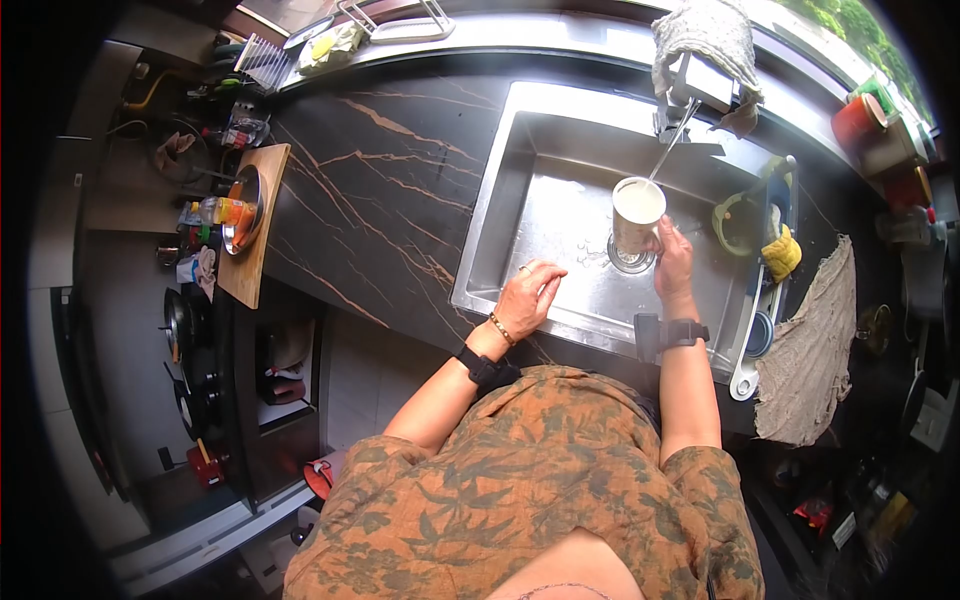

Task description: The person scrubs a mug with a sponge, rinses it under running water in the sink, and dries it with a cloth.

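My right hand (pixel 674 262) is closed around a white cup (pixel 638 225), held over the drain of the stainless steel sink (pixel 535 140). A thin stream of water (pixel 672 145) runs from the tap into the cup, and whitish liquid shows at its top. Over the sink's front edge is my left hand (pixel 530 298), its fingers curled together with nothing visible in them. A black band is strapped on each wrist.
A grey cloth (pixel 704 45) drapes over the tap. Along the sink's right side stand a greenish strainer (pixel 738 222), a yellow sponge (pixel 781 254) and a narrow rack. A beige cloth (pixel 808 350) lies farther right. On the left, a wooden board (pixel 268 215) carries a pan.
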Demonstrator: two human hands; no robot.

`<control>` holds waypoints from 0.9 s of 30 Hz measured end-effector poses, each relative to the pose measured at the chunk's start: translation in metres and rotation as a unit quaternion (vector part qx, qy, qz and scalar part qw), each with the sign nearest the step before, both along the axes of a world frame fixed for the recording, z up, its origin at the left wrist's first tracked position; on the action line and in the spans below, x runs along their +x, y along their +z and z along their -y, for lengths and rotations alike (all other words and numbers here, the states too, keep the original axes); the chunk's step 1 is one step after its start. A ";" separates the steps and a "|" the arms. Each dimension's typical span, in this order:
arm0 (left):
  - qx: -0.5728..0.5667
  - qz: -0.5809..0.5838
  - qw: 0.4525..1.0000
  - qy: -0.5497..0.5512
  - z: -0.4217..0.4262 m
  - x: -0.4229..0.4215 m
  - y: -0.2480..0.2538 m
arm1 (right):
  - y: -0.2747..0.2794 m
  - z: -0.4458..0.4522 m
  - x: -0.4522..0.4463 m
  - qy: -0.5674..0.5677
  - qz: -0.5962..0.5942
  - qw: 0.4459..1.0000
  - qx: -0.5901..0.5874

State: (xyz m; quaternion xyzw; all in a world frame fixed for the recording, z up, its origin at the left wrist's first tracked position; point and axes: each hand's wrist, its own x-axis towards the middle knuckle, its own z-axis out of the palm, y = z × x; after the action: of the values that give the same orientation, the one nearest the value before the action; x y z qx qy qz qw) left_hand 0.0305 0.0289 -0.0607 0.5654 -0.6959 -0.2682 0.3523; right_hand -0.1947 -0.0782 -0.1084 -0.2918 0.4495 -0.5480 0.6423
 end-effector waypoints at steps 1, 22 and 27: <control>-0.002 0.000 1.000 0.000 0.000 0.000 0.000 | -0.001 -0.001 0.000 0.007 -0.009 1.000 0.003; 0.044 -0.012 0.999 0.010 0.007 0.002 -0.008 | -0.001 0.085 -0.031 0.014 0.097 0.959 0.266; 0.035 -0.003 0.999 -0.002 0.009 -0.001 -0.007 | -0.020 0.036 -0.024 0.079 0.055 0.953 0.288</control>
State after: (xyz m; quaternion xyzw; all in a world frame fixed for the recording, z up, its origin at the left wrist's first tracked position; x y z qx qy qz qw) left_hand 0.0294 0.0202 -0.0682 0.5755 -0.6858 -0.2949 0.3339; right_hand -0.2191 -0.1143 -0.1283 -0.0983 0.5280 -0.3577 0.7639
